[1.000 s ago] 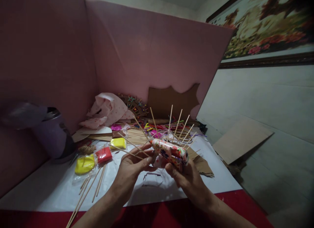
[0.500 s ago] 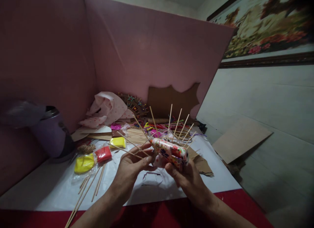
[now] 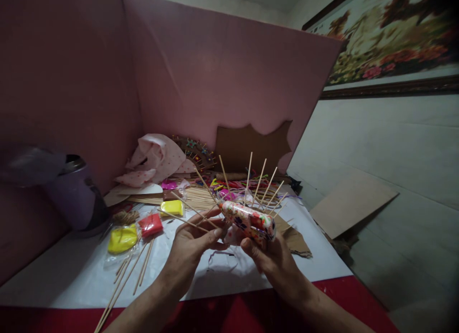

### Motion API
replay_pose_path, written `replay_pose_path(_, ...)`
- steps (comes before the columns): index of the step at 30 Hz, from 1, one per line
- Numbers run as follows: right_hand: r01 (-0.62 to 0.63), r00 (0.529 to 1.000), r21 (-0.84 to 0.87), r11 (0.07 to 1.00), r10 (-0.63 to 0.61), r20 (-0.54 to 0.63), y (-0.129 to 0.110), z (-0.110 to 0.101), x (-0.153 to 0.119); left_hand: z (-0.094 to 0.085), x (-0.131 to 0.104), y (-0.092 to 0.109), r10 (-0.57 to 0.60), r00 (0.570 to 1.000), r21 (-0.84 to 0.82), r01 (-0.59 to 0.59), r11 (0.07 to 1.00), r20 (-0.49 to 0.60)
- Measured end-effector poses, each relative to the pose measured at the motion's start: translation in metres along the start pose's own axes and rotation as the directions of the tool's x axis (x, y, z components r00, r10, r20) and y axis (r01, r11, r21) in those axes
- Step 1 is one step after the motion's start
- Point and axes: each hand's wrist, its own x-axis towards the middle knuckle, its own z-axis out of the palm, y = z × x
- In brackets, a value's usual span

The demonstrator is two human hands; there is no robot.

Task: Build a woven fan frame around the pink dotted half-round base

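As sticks [image 3: 248, 178] splay, the right hand [image 3: 273, 257] grips a floral tool [image 3: 247, 217].

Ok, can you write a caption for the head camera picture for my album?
Right fingers grip a colourful patterned tool while left fingers hold a fan of thin sticks.

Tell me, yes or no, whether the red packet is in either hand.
No, the red packet lies beside a yellow packet, apart from both the left hand and the right hand.

White tool [image 3: 247, 215], red and dark flowers; red packet [image 3: 151, 225] at its nine o'clock; pink cloth [image 3: 159, 154], red-dotted, at ten.
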Motion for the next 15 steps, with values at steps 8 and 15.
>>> replay_pose_path(8,-0.04,0.999,0.033,0.999,0.039,0.013,0.0023,0.0011,-0.001,0.0002,0.0015,0.0006,-0.01,1.0,-0.013,0.01,1.0,-0.003)
replay_pose_path(15,-0.023,1.0,0.022,0.999,0.023,-0.009,0.0018,0.0013,-0.0014,0.0017,0.0002,0.0024,-0.03,1.0,-0.047,0.03,0.998,-0.005)
